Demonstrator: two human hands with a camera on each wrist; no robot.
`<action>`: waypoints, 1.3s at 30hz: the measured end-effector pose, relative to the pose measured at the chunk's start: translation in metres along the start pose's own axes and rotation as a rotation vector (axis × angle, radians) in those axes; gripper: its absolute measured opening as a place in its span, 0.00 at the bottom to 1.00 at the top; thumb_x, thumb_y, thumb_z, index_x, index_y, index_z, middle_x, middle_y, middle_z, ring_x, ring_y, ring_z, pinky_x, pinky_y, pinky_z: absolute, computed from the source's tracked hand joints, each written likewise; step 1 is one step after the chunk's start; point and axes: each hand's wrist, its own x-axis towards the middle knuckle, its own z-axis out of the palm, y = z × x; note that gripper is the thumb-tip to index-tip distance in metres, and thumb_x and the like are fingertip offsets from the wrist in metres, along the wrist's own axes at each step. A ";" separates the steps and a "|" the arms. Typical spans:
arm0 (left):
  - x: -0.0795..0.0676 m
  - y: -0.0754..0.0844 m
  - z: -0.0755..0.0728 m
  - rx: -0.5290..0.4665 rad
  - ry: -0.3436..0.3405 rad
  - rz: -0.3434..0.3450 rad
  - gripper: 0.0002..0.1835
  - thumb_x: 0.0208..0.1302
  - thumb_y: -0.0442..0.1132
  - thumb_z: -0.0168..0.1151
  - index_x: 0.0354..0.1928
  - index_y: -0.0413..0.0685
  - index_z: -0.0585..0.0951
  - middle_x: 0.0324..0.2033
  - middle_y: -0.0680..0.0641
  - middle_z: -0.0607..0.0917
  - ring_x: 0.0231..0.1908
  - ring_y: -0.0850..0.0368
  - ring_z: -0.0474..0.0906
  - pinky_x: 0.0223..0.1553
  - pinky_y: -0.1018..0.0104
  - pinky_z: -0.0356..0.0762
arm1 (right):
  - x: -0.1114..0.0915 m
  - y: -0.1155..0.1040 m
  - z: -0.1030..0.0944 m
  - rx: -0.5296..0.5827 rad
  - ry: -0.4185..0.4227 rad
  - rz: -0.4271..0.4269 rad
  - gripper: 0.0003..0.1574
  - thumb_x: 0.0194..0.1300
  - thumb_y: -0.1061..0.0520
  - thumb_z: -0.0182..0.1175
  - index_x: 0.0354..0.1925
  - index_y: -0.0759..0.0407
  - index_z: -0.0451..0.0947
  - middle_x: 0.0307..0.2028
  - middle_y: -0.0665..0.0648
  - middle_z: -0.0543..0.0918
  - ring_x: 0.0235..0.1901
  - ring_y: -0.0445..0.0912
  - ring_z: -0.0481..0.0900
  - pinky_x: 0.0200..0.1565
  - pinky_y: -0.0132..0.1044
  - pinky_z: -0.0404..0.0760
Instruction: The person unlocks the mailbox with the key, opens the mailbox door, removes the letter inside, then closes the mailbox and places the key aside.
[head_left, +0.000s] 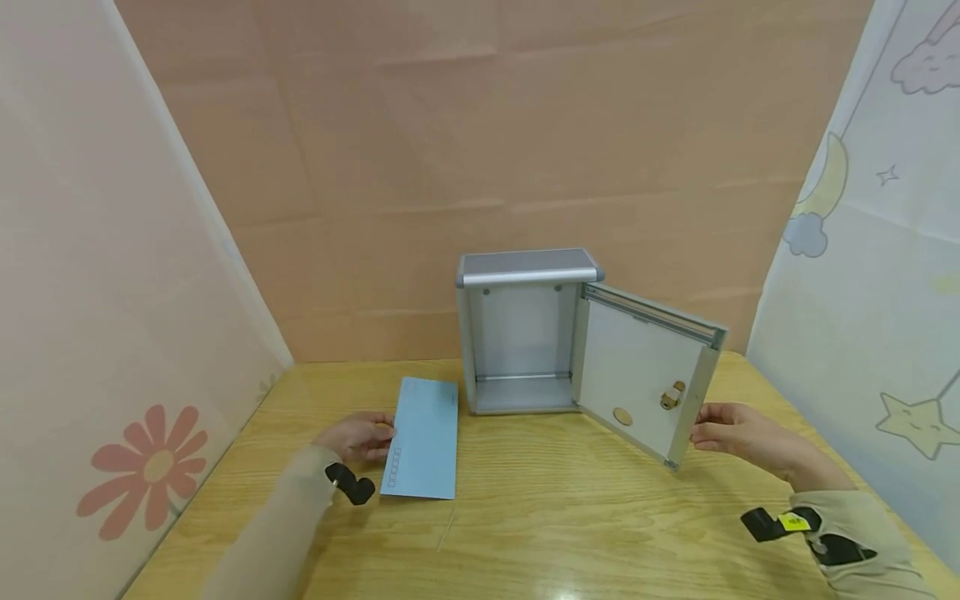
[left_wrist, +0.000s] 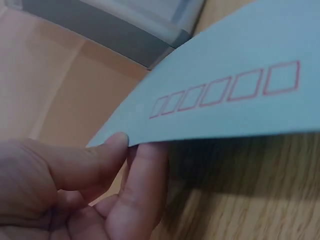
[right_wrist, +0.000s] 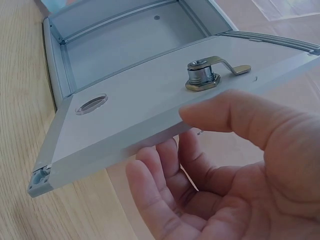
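Note:
A light blue envelope [head_left: 423,437] with a row of small red boxes is held by its left edge in my left hand [head_left: 363,436]. In the left wrist view the thumb [left_wrist: 112,150] lies on its printed face, with fingers behind. A grey-and-white metal mailbox [head_left: 531,267] stands upright at the back, its door [head_left: 637,358] swung out to the right. My right hand [head_left: 742,435] pinches the door's free edge. In the right wrist view the thumb lies on the inner side, near the lock [right_wrist: 202,77], and the fingers curl behind it.
Under everything is a wooden table [head_left: 510,525]. A plain brown sheet [head_left: 480,150] hangs behind the mailbox. Patterned white sheets wall in the left side [head_left: 97,275] and the right side [head_left: 862,317].

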 end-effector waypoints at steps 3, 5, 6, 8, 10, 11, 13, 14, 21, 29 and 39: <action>0.003 0.000 0.006 0.078 0.067 -0.025 0.03 0.70 0.28 0.51 0.43 0.36 0.73 0.31 0.49 0.79 0.31 0.59 0.77 0.32 0.72 0.80 | 0.000 -0.001 0.001 -0.007 0.002 0.007 0.14 0.76 0.63 0.44 0.49 0.77 0.60 0.44 0.55 0.74 0.45 0.38 0.80 0.47 0.29 0.81; 0.005 0.000 0.011 0.168 0.130 -0.034 0.03 0.68 0.28 0.54 0.41 0.34 0.74 0.30 0.47 0.78 0.30 0.58 0.76 0.31 0.71 0.80 | 0.000 -0.001 0.001 -0.009 0.002 0.008 0.14 0.76 0.63 0.44 0.49 0.77 0.60 0.44 0.55 0.74 0.45 0.38 0.80 0.47 0.29 0.81; 0.005 0.000 0.013 0.216 0.161 -0.038 0.03 0.68 0.28 0.55 0.41 0.34 0.75 0.29 0.47 0.78 0.29 0.58 0.76 0.31 0.70 0.81 | 0.000 -0.001 0.000 -0.011 0.001 0.005 0.14 0.76 0.63 0.44 0.49 0.77 0.60 0.44 0.55 0.74 0.45 0.38 0.80 0.47 0.29 0.81; 0.007 0.001 0.018 0.311 0.224 -0.041 0.03 0.65 0.27 0.57 0.39 0.33 0.77 0.28 0.45 0.79 0.27 0.58 0.77 0.30 0.69 0.82 | 0.001 -0.001 0.000 -0.007 -0.003 -0.004 0.15 0.76 0.63 0.43 0.50 0.78 0.60 0.44 0.55 0.74 0.45 0.38 0.80 0.48 0.29 0.81; 0.009 0.002 0.022 0.394 0.276 -0.030 0.03 0.63 0.27 0.60 0.36 0.32 0.78 0.26 0.45 0.79 0.24 0.58 0.77 0.28 0.68 0.82 | 0.000 -0.001 -0.001 -0.005 -0.005 -0.010 0.15 0.76 0.64 0.43 0.50 0.79 0.60 0.45 0.54 0.74 0.45 0.38 0.80 0.48 0.29 0.80; 0.009 0.003 0.024 0.417 0.295 -0.024 0.02 0.62 0.26 0.60 0.35 0.32 0.78 0.25 0.44 0.80 0.23 0.58 0.77 0.27 0.68 0.82 | 0.000 -0.001 -0.002 -0.005 -0.005 -0.013 0.15 0.76 0.64 0.43 0.51 0.79 0.60 0.45 0.54 0.74 0.45 0.38 0.80 0.48 0.29 0.80; 0.011 0.004 0.028 0.488 0.333 -0.003 0.03 0.59 0.26 0.62 0.28 0.34 0.79 0.21 0.46 0.79 0.19 0.59 0.76 0.23 0.69 0.80 | 0.000 0.000 -0.002 -0.003 -0.006 -0.015 0.15 0.76 0.64 0.43 0.51 0.79 0.60 0.45 0.54 0.74 0.45 0.38 0.79 0.48 0.29 0.80; 0.012 0.005 0.029 0.537 0.344 0.010 0.06 0.59 0.26 0.61 0.25 0.35 0.79 0.19 0.47 0.78 0.17 0.59 0.75 0.21 0.70 0.79 | 0.000 0.000 -0.002 -0.006 -0.005 -0.016 0.15 0.76 0.64 0.43 0.50 0.79 0.60 0.45 0.54 0.74 0.45 0.38 0.79 0.48 0.29 0.80; 0.019 0.008 0.039 0.959 0.432 0.074 0.15 0.53 0.25 0.58 0.13 0.45 0.72 0.10 0.52 0.72 0.12 0.60 0.66 0.16 0.72 0.62 | -0.004 -0.001 -0.003 -0.010 0.006 0.019 0.11 0.76 0.62 0.45 0.46 0.72 0.61 0.43 0.56 0.73 0.44 0.38 0.80 0.48 0.29 0.81; 0.013 0.033 0.061 1.156 0.525 0.153 0.04 0.64 0.30 0.59 0.31 0.41 0.79 0.24 0.46 0.81 0.23 0.55 0.73 0.23 0.63 0.74 | -0.005 -0.002 0.000 -0.037 0.026 0.031 0.15 0.75 0.60 0.46 0.47 0.75 0.59 0.45 0.57 0.73 0.46 0.37 0.80 0.48 0.28 0.80; 0.038 0.067 0.094 -0.065 0.123 0.206 0.20 0.67 0.27 0.55 0.58 0.27 0.65 0.55 0.33 0.72 0.56 0.39 0.73 0.61 0.49 0.72 | -0.001 0.000 0.003 -0.004 0.003 -0.004 0.10 0.76 0.64 0.44 0.46 0.73 0.60 0.44 0.56 0.73 0.44 0.37 0.79 0.48 0.29 0.80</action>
